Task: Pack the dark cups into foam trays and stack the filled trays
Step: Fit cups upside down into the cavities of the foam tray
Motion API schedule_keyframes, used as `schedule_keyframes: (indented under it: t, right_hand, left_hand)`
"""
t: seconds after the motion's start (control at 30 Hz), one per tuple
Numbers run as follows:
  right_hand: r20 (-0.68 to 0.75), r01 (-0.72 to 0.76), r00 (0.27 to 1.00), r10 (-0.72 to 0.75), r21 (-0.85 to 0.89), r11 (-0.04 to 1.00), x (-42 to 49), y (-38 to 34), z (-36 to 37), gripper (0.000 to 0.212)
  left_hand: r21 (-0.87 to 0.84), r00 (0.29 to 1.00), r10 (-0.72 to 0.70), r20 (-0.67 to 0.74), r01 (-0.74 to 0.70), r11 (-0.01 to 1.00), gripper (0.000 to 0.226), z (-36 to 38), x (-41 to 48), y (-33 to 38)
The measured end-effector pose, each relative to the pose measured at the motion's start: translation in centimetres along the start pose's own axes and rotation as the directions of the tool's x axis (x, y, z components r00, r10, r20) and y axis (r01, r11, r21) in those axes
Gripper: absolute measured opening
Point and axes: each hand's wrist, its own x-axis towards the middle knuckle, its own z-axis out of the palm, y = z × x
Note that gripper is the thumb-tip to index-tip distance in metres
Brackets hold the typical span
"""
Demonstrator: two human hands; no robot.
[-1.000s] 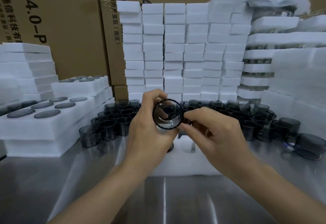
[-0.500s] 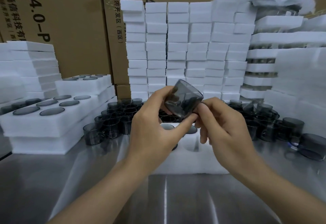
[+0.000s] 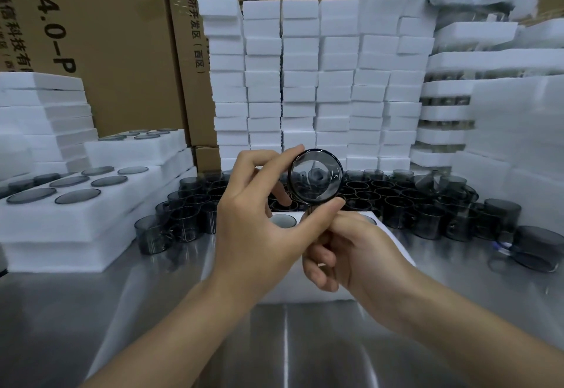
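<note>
My left hand (image 3: 259, 222) pinches a dark see-through cup (image 3: 316, 177) between forefinger on top and thumb below, its round end facing me, raised above a white foam tray (image 3: 398, 242). One hole of that tray holds a cup (image 3: 282, 221); my hands hide most of the rest. My right hand (image 3: 354, 253) sits just under the cup with fingers curled, its fingertips hidden behind my left thumb. Several loose dark cups (image 3: 427, 201) crowd the table behind the tray.
Filled foam trays (image 3: 76, 213) are stacked at the left. Tall stacks of foam pieces (image 3: 305, 82) stand at the back before cardboard boxes (image 3: 122, 51). More foam trays (image 3: 488, 60) rise at the right. A cup (image 3: 537, 250) lies on the steel table (image 3: 274, 342).
The cup has been turned from a tilted side view until its round end faces me. My right hand has slipped from the cup's side to below it.
</note>
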Motion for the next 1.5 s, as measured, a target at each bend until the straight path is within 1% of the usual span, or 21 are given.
schedule_keyframes:
  t: [0.07, 0.13, 0.23, 0.3, 0.33, 0.37, 0.4, 0.43, 0.5, 0.57, 0.67, 0.8, 0.87, 0.97, 1.03, 1.13, 1.2, 1.3, 1.37, 1.43, 1.5]
  right_hand:
    - [-0.014, 0.003, 1.000, -0.004, -0.015, 1.000, 0.0, 0.0, 0.0, 0.049]
    - [-0.057, 0.052, 0.997, -0.056, -0.068, 0.996, 0.1, -0.1, -0.3, 0.045]
    - [-0.201, 0.175, 0.957, -0.211, -0.182, 0.968, 0.4, -0.7, -1.2, 0.041]
    - [-0.252, 0.269, 0.904, -0.346, -0.297, 0.916, 0.5, -1.0, -1.8, 0.027]
    - [-0.249, 0.313, 0.877, -0.411, -0.354, 0.881, 0.4, -1.1, -2.0, 0.017]
    - [-0.233, 0.348, 0.852, -0.469, -0.418, 0.839, 0.4, -1.0, -2.2, 0.012]
    - [-0.208, 0.365, 0.833, -0.513, -0.489, 0.792, 0.4, -0.8, -2.3, 0.016]
    - [-0.179, 0.365, 0.825, -0.536, -0.555, 0.747, 0.4, -0.5, -2.5, 0.027]
    - [-0.128, 0.339, 0.824, -0.552, -0.669, 0.661, 0.3, 0.0, -2.7, 0.049]
    - [-0.080, 0.351, 0.811, -0.580, -0.726, 0.591, 0.3, 0.4, -2.7, 0.067]
    - [-0.032, 0.400, 0.803, -0.595, -0.712, 0.578, 0.5, 0.7, -2.4, 0.077]
    - [-0.051, 0.419, 0.790, -0.611, -0.683, 0.598, 0.5, 0.8, -1.9, 0.075]
    - [-0.060, 0.412, 0.776, -0.628, -0.706, 0.576, 0.4, 0.7, -1.7, 0.074]
    - [-0.085, 0.383, 0.755, -0.650, -0.748, 0.543, 0.4, 0.6, -1.7, 0.067]
    - [-0.101, 0.381, 0.753, -0.651, -0.739, 0.556, 0.3, 0.6, -1.6, 0.060]
    - [-0.109, 0.407, 0.746, -0.657, -0.705, 0.580, 0.2, 0.3, -1.3, 0.046]
    - [-0.111, 0.432, 0.716, -0.689, -0.705, 0.562, 0.1, -0.1, -1.2, 0.039]
    - [-0.142, 0.434, 0.677, -0.722, -0.715, 0.549, 0.1, -0.8, -1.5, 0.041]
    - [-0.164, 0.406, 0.667, -0.727, -0.738, 0.539, 0.0, -1.3, -1.9, 0.038]
    - [-0.172, 0.363, 0.674, -0.718, -0.770, 0.525, 0.0, -1.7, -2.4, 0.033]
    - [-0.160, 0.314, 0.703, -0.693, -0.805, 0.504, 0.0, -1.8, -2.6, 0.030]
  left_hand:
    - [-0.008, 1.000, -0.028, 0.009, 0.028, 1.000, 0.063, 0.0, 0.0, -0.1]
    - [-0.019, 0.998, -0.065, 0.023, 0.065, 0.998, 0.059, -0.1, 0.0, -0.5]
    - [-0.039, 0.980, -0.187, 0.073, 0.191, 0.981, 0.050, -0.2, 0.2, -1.2]
    - [-0.119, 0.941, -0.305, 0.145, 0.322, 0.939, 0.045, 0.0, 0.4, -1.4]
    - [-0.199, 0.907, -0.377, 0.185, 0.411, 0.890, 0.042, 0.1, 0.5, -1.5]
    - [-0.293, 0.856, -0.463, 0.231, 0.515, 0.806, 0.039, 0.1, 0.6, -1.3]
    - [-0.366, 0.784, -0.549, 0.288, 0.620, 0.694, 0.036, 0.2, 0.7, -1.2]
    - [-0.411, 0.701, -0.618, 0.357, 0.712, 0.570, 0.036, 0.3, 0.8, -1.0]
    - [-0.480, 0.557, -0.671, 0.488, 0.814, 0.327, 0.038, 0.5, 0.9, -0.7]
    - [-0.518, 0.480, -0.658, 0.580, 0.841, 0.156, 0.048, 0.5, 1.1, -0.4]
    - [-0.510, 0.414, -0.626, 0.661, 0.860, 0.030, 0.057, 0.2, 1.6, -0.1]
    - [-0.493, 0.365, -0.599, 0.713, 0.868, -0.058, 0.058, 0.0, 1.7, 0.0]
    - [-0.491, 0.350, -0.581, 0.735, 0.866, -0.099, 0.061, 0.1, 1.6, -0.1]
    - [-0.464, 0.339, -0.568, 0.750, 0.882, -0.085, 0.064, 0.2, 1.4, -0.1]
    - [-0.428, 0.333, -0.549, 0.767, 0.903, -0.050, 0.067, 0.3, 1.4, 0.1]
    - [-0.352, 0.315, -0.527, 0.790, 0.936, 0.033, 0.077, 0.6, 1.3, 0.3]
    - [-0.327, 0.324, -0.548, 0.771, 0.940, 0.096, 0.078, 0.9, 1.2, 0.3]
    - [-0.375, 0.380, -0.631, 0.677, 0.915, 0.148, 0.043, 1.0, 1.0, 0.4]
    - [-0.415, 0.425, -0.673, 0.605, 0.890, 0.188, 0.028, 0.9, 1.0, 0.1]
    - [-0.439, 0.483, -0.658, 0.578, 0.864, 0.248, 0.025, 0.6, 1.2, -0.1]
    - [-0.421, 0.523, -0.584, 0.621, 0.851, 0.315, 0.029, 0.2, 1.4, -0.1]
